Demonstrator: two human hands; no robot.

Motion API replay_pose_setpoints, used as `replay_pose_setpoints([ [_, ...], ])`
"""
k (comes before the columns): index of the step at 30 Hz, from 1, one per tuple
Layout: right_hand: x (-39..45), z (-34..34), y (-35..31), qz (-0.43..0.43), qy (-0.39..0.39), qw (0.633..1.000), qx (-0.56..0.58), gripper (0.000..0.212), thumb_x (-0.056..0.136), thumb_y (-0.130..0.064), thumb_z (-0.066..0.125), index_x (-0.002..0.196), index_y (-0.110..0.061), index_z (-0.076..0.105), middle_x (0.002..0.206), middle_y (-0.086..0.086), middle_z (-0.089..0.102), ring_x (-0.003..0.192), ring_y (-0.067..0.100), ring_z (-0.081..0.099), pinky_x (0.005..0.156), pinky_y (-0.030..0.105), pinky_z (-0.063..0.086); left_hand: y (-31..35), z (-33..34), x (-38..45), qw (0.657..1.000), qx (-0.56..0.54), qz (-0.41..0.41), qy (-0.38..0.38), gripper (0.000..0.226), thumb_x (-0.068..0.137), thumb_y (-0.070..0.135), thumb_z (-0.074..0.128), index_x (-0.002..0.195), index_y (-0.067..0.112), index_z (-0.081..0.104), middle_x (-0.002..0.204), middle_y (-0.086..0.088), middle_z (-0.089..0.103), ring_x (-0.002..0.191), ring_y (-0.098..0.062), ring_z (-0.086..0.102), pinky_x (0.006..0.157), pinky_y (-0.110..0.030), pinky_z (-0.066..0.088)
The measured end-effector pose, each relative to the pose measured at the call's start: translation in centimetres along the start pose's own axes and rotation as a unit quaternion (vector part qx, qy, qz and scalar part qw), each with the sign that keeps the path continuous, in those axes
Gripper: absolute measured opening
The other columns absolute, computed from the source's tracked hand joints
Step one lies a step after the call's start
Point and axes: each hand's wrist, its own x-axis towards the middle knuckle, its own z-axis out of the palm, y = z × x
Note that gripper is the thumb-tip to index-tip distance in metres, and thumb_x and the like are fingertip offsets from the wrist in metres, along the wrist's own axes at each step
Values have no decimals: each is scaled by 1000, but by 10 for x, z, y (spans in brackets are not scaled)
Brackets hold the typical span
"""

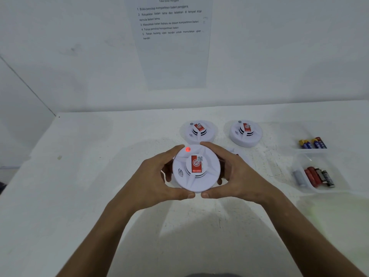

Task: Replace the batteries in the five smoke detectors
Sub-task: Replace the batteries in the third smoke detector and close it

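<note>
Both hands hold a round white smoke detector with a red label above the table, face up. A red light glows near its top left rim. My left hand grips its left side, thumb under the near edge. My right hand grips the right side the same way. Two more white detectors stand behind: one just beyond the held one, another further right. Part of a further detector shows behind my right hand, mostly hidden.
At the right, a clear tray holds blue and yellow batteries. A nearer clear tray holds red, black and grey batteries. A printed instruction sheet hangs on the white wall. The white table reaches the wall.
</note>
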Motion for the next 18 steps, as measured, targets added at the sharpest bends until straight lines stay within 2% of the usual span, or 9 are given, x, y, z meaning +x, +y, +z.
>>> replay_pose_setpoints([
  [5, -1, -1, 2, 3, 8, 1000, 2, 99, 67, -16, 90, 149, -28, 36, 135, -8, 57, 112, 23, 59, 70, 23, 53, 2, 1, 2, 1000, 1, 7, 1, 85, 59, 32, 91, 124, 55, 41, 100, 29, 61, 74, -4, 54, 63, -10, 46],
  [9, 0, -3, 3, 3, 11, 1000, 3, 100, 66, -17, 90, 149, -28, 36, 136, -9, 57, 113, 22, 59, 70, 22, 52, 3, 2, 3, 1000, -8, -3, 1, 84, 60, 29, 90, 125, 50, 42, 97, 25, 61, 78, 2, 56, 64, -9, 46],
  [14, 1, -3, 3, 3, 12, 1000, 2, 100, 66, -19, 90, 149, -28, 36, 138, -7, 56, 115, 24, 58, 71, 25, 54, 3, 3, 5, 1000, -9, -3, 1, 83, 61, 27, 90, 125, 47, 41, 101, 25, 59, 83, 8, 56, 64, -6, 44],
  [18, 2, -3, 2, 1, 10, 1000, 4, 101, 66, -18, 90, 150, -27, 35, 139, -7, 55, 116, 24, 58, 72, 29, 56, 3, 2, 5, 1000, -9, -1, 4, 84, 60, 28, 90, 123, 51, 40, 100, 27, 59, 79, 5, 56, 63, -7, 45],
])
